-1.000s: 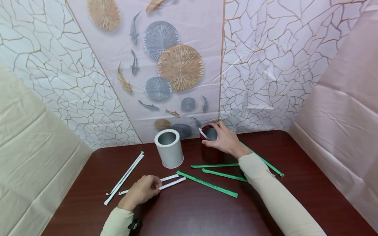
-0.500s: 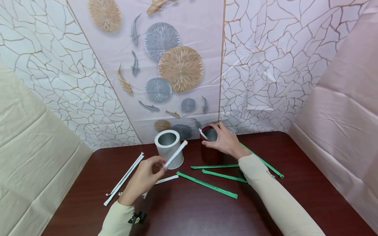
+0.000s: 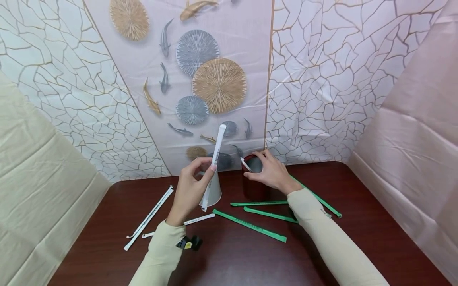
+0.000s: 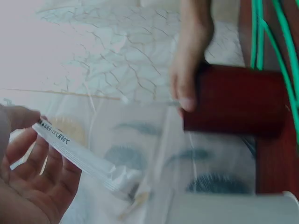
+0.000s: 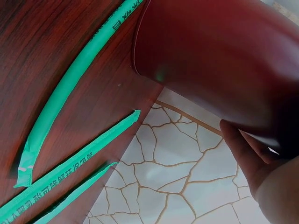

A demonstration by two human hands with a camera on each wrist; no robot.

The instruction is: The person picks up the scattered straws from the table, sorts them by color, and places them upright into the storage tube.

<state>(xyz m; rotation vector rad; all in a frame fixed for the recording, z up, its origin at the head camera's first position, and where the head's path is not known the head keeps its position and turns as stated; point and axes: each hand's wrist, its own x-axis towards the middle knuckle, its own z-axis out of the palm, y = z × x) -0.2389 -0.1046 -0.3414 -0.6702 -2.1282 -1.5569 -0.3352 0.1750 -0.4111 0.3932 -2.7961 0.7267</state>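
Observation:
My left hand (image 3: 193,182) pinches a white paper-wrapped straw (image 3: 217,147) between thumb and fingers, raised and nearly upright. It is in front of the white can (image 3: 215,190), whose opening is mostly hidden by the hand. In the left wrist view the straw (image 4: 88,161) slants away from the fingertips, print showing on its wrapper. My right hand (image 3: 273,172) grips the rim of the dark red can (image 3: 253,188), which stands on the table. Another white wrapped straw (image 3: 245,163) leans in that can, its end above the rim. The right wrist view shows the can's smooth side (image 5: 210,60).
Several green wrapped straws, one (image 3: 250,225) nearest the front, lie on the dark wood table (image 3: 250,262) around the red can. Two white straws (image 3: 150,218) lie at the left, and another (image 3: 200,219) lies partly under my left arm. A patterned cloth (image 3: 304,99) hangs behind.
My left hand has picked a white straw off the table, raised it toward the white can and turned it nearly upright. The right hand stays on the red can.

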